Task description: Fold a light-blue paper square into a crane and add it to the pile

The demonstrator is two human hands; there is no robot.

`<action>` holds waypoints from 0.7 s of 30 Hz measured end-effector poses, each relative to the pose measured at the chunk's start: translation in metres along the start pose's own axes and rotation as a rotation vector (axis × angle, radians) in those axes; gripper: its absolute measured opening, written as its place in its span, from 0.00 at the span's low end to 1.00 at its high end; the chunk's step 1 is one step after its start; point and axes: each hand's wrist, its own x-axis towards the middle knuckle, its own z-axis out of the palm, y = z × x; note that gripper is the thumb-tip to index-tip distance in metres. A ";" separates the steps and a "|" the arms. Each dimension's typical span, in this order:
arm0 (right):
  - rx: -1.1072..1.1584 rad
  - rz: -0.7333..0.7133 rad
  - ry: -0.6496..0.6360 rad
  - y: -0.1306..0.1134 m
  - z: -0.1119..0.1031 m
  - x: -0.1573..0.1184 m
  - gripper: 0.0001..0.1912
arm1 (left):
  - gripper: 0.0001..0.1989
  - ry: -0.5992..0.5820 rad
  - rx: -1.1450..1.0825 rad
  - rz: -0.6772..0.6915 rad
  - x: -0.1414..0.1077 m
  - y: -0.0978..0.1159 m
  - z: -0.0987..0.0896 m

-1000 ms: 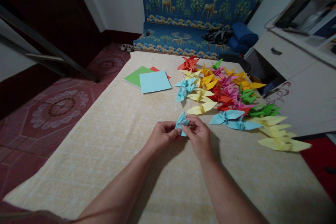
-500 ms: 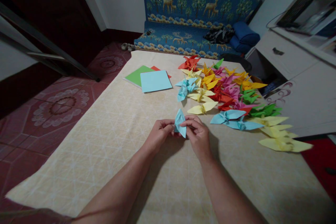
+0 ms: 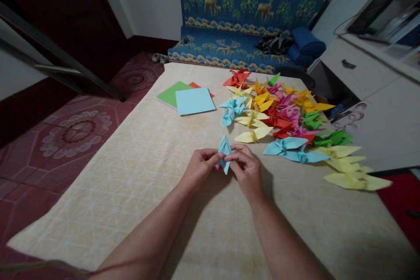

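Observation:
A small light-blue piece of folded origami paper [image 3: 224, 145], pointed at top and bottom, is held between my two hands above the table. My left hand [image 3: 205, 164] grips its left side, the thumb pressed on the front. From the right, my right hand [image 3: 245, 164] pinches it with thumb and index finger near the middle. Fingers behind the paper are partly hidden. Just beyond my hands lies a yellow paper crane [image 3: 253, 134], and a light-blue paper crane [image 3: 285, 144] rests to the right.
Many coloured paper cranes [image 3: 278, 113] crowd the table's right side. Square paper sheets, with a light-blue sheet [image 3: 195, 101] on top and a green sheet [image 3: 173, 92] below, lie at the far left of the cloth-covered table [image 3: 131, 175]. Behind stands a blue patterned sofa [image 3: 210, 48].
My left thumb has moved right onto the front of the folded paper. The paper's lower point has swung slightly left, so it now looks narrower and more upright.

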 end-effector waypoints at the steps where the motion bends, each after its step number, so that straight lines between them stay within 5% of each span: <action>1: -0.003 0.000 -0.001 0.000 0.000 0.000 0.11 | 0.15 0.005 0.002 0.002 0.000 0.000 0.000; 21: 0.023 0.076 -0.022 0.001 -0.002 -0.002 0.09 | 0.10 0.037 0.066 0.080 -0.001 0.003 0.003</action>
